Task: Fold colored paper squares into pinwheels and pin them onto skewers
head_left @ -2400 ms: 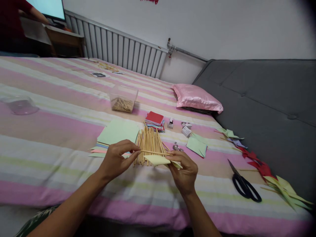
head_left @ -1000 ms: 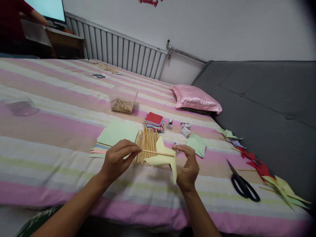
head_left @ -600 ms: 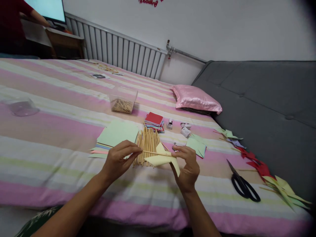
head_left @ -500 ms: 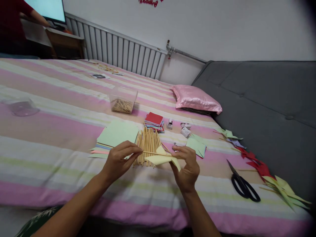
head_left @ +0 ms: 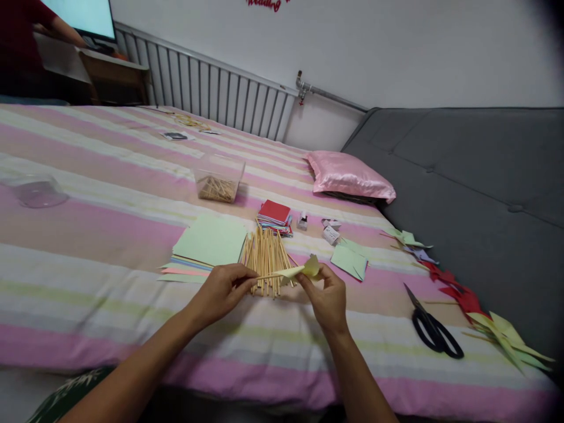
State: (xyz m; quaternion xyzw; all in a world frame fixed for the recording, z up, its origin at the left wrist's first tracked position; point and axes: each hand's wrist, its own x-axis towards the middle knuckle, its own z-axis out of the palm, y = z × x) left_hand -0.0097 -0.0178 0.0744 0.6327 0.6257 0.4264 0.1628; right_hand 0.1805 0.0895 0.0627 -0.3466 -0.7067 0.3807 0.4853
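Observation:
My left hand (head_left: pixel 222 291) pinches one end of a thin wooden stick (head_left: pixel 268 275) that carries a pale yellow paper pinwheel (head_left: pixel 304 269) at its other end. My right hand (head_left: pixel 326 296) is closed on the pinwheel's blades, thumb and fingers folding the paper near the stick's tip. Both hands hover just above a pile of wooden sticks (head_left: pixel 267 258) lying on the striped bed cover (head_left: pixel 110 235). A stack of pastel paper sheets (head_left: pixel 207 244) lies to the left of the pile.
Black scissors (head_left: pixel 434 332) and finished red and green pinwheels (head_left: pixel 484 317) lie to the right by a grey sofa (head_left: pixel 476 176). Small coloured paper squares (head_left: pixel 275 214), a clear box of sticks (head_left: pixel 219 176), a pink pillow (head_left: pixel 350 173) and a clear lid (head_left: pixel 37 191) rest farther off. Another person sits far left.
The pinwheel was spread out flat on the stick; now my right hand has gathered its blades together at the tip. Both hands have dropped slightly lower.

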